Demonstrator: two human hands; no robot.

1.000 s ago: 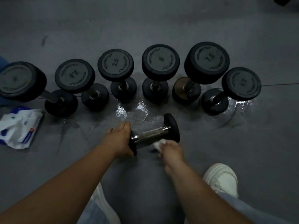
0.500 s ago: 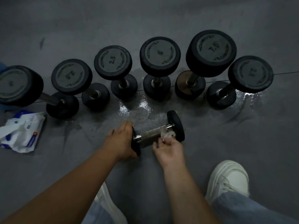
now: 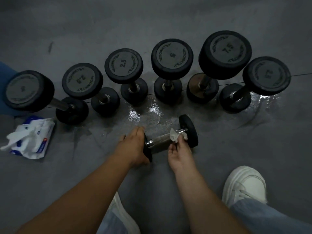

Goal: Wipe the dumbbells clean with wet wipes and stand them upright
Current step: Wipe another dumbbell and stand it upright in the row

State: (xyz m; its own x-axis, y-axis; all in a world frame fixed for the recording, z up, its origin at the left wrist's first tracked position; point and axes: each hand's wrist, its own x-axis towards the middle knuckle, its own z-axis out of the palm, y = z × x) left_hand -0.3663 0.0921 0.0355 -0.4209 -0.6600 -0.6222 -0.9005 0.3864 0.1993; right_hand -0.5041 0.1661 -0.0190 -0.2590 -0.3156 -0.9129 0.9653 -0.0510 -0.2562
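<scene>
Lying on its side just in front of the upright black rubber dumbbell marked 5 (image 3: 172,58): the small dumbbell with chrome bar and two thin black disc heads (image 3: 162,139). Clamped at its left head by the left hand (image 3: 133,147), with fingers curled over the rim. Pinched in the right hand (image 3: 179,152) and pressed to the bar beside the right head: a crumpled white wet wipe (image 3: 174,136).

Judged mid-wipe, on the bar. Wrap the wipe fully round, slide end to end, and roll the left head to bring up the underside. Work into the chrome-to-rubber collars, then over faces and rims. Probably slick at the shiny bar ends, rougher along the dull textured middle, so apt to snag tissue.

Between the 5 and the small dumbbell, a glossy wet patch on the matte grey floor (image 3: 148,114); stand the flat head clear of it. Far left of the 5, a soft white-and-blue wipe pack (image 3: 38,137).
</scene>
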